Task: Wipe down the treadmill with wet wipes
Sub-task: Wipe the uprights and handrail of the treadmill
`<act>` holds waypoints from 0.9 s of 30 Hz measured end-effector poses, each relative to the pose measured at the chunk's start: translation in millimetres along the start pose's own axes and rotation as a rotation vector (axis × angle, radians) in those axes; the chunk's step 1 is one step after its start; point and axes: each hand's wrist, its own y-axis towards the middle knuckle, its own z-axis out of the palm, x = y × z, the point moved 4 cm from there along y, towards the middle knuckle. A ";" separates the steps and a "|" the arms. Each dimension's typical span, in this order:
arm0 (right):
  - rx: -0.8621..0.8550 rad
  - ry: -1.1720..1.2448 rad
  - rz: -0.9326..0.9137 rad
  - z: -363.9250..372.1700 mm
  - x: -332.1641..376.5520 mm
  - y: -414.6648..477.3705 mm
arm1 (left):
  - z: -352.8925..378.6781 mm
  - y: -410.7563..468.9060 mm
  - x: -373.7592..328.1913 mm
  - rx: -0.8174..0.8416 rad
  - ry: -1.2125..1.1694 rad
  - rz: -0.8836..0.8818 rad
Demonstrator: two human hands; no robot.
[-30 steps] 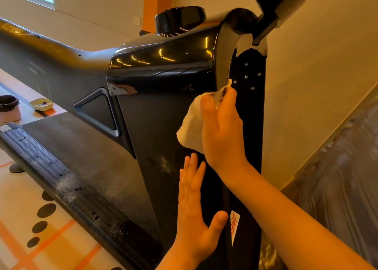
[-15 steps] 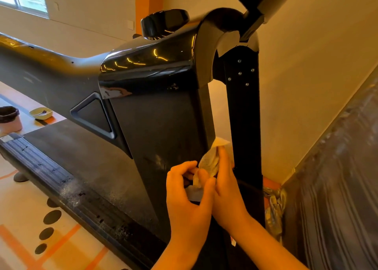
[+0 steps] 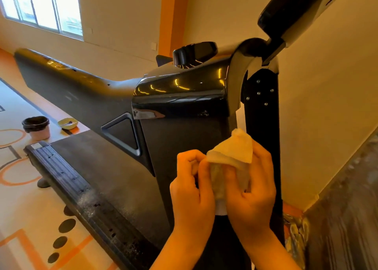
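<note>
Fingers of left hand (image 3: 192, 190) and right hand (image 3: 251, 188) curl onto crumpled white wet wipe (image 3: 233, 149), held before glossy black treadmill (image 3: 180, 126) upright; contact with it unclear. Dark belt (image 3: 98, 163) dusty, ribbed side rail (image 3: 67, 179) speckled white. Cream floor (image 3: 26, 214), orange lines. Black-lined bin (image 3: 37, 127), yellow dish (image 3: 67, 123), window (image 3: 43, 6).

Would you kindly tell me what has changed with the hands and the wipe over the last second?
The right hand brought the wet wipe down off the side panel. The left hand lifted its flat palm from the panel and took hold of the wipe too. The treadmill, bin and yellow dish stayed put.
</note>
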 end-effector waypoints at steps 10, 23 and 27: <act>-0.055 0.076 0.019 10.5 1.8 47.9 | -26.5 40.0 1.6 0.122 0.255 0.308; -0.107 0.166 0.056 7.7 17.1 103.3 | -14.4 98.3 1.1 -0.395 0.425 0.446; -0.076 0.354 0.248 17.4 -1.0 104.5 | -8.1 99.5 0.0 -0.477 0.397 0.490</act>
